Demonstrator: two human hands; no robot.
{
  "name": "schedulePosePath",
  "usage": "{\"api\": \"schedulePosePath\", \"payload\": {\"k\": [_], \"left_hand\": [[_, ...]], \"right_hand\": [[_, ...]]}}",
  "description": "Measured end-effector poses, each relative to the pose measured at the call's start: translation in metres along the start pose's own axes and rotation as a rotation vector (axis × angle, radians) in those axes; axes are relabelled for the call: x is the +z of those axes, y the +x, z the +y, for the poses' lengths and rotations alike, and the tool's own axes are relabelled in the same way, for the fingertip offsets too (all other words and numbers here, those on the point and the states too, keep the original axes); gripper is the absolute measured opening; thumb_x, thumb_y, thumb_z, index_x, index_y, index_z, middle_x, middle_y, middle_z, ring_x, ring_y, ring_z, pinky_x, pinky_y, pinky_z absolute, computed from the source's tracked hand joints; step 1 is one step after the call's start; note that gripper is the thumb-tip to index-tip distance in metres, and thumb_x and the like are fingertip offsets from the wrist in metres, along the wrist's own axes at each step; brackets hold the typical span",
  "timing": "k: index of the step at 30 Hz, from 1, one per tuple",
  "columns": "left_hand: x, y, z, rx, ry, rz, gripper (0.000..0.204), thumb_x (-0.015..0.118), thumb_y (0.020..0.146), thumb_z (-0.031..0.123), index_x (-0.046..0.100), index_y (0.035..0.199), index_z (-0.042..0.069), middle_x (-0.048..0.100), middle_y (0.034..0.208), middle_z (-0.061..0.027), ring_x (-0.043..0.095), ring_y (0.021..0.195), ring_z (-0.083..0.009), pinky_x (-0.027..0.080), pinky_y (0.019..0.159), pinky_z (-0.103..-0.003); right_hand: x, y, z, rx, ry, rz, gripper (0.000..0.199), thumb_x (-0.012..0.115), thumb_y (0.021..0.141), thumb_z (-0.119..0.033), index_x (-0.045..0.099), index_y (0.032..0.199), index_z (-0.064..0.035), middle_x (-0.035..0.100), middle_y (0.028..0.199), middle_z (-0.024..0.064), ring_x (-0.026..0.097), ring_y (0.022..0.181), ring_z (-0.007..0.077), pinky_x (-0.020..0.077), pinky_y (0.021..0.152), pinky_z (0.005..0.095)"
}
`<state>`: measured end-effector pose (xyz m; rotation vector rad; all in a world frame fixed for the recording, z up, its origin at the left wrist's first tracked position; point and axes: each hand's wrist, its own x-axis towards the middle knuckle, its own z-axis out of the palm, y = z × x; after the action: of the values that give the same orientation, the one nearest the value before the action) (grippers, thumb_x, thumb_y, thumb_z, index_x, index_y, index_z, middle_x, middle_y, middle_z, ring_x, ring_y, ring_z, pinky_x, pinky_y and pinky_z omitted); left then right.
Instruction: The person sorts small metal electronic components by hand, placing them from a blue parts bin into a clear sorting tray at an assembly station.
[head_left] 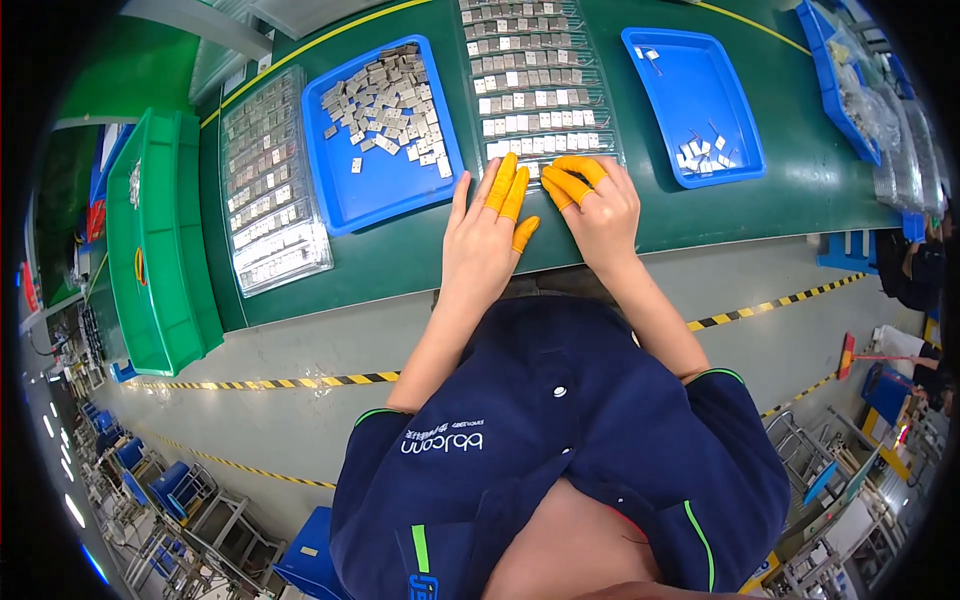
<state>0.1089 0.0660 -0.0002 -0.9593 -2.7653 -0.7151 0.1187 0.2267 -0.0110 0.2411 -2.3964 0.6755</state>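
At the far left of the bench stood a green crate (160,240) on its long side, and beside it a clear compartment tray (268,185) that looked already loaded, its rows packed with small grey metal pieces. Next came a blue tray (385,190) holding a loose heap of the same metal pieces (385,100), piled toward its far end, the near half bare.

In front of the person lay a second clear compartment tray (535,80), running away from them in rows. Most rows carried pieces, though several showed gaps, so I judged the filling well advanced but not finished, with plenty of loose stock left in the blue tray to draw from.

The left hand (485,235) rested flat on the green bench top (760,215), fingers spread fairly wide, orange finger cots on three of them, their tips just at the near edge of that tray. I could see nothing held in it. The right hand (595,205) sat just beside it, fingers curled in and pinched narrow at the tray's nearest row, cots on those too; whether a piece sat between the fingertips I could not tell, they hid it.

Further right was another blue tray (695,100), nearly bare, with only a few small pieces scattered in it, perhaps set aside. Beyond that, at the bench's right end, a blue bin (835,75) held clear bags.
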Motion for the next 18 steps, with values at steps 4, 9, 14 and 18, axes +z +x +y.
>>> {"api": "schedulePosePath", "payload": {"k": [4,9,14,18], "left_hand": [[0.001,0.0,-0.001,-0.003,-0.011,0.011,0.046,0.06,0.079,0.015,0.047,0.121,0.001,0.047,0.128,-0.011,0.036,0.126,-0.0231,0.021,0.105,-0.047],[-0.019,0.008,-0.002,-0.07,-0.235,0.059,0.052,0.061,0.078,0.01,0.043,0.127,0.006,0.034,0.137,-0.0151,0.029,0.128,-0.0316,0.023,0.105,-0.042],[-0.043,0.008,-0.059,-0.303,-0.099,0.361,0.033,0.05,0.085,0.005,0.051,0.119,0.005,0.043,0.13,-0.0152,0.042,0.118,-0.0302,0.033,0.098,-0.037],[-0.047,0.014,-0.098,-0.492,-0.002,0.419,0.029,0.048,0.085,0.004,0.054,0.113,0.0,0.055,0.112,-0.0174,0.051,0.104,-0.0319,0.039,0.09,-0.038]], "right_hand": [[-0.002,0.003,0.002,0.0,-0.023,-0.054,0.017,0.068,0.06,-0.006,0.067,0.077,-0.0063,0.063,0.088,0.0031,0.056,0.087,0.0214,0.0427,0.075,0.0347],[-0.014,0.011,0.0,0.026,0.096,0.007,0.015,0.067,0.069,-0.008,0.067,0.084,-0.0091,0.063,0.09,0.0046,0.055,0.088,0.021,0.037,0.083,0.0357],[-0.047,0.062,0.076,0.296,0.009,-0.015,0.02,0.062,0.076,-0.01,0.064,0.095,-0.0043,0.062,0.098,0.0134,0.057,0.092,0.0289,0.0433,0.081,0.0358],[-0.038,0.096,0.136,0.328,-0.257,-0.106,0.02,0.06,0.079,-0.011,0.064,0.097,-0.0038,0.062,0.098,0.016,0.059,0.091,0.0315,0.0456,0.079,0.036]]}}
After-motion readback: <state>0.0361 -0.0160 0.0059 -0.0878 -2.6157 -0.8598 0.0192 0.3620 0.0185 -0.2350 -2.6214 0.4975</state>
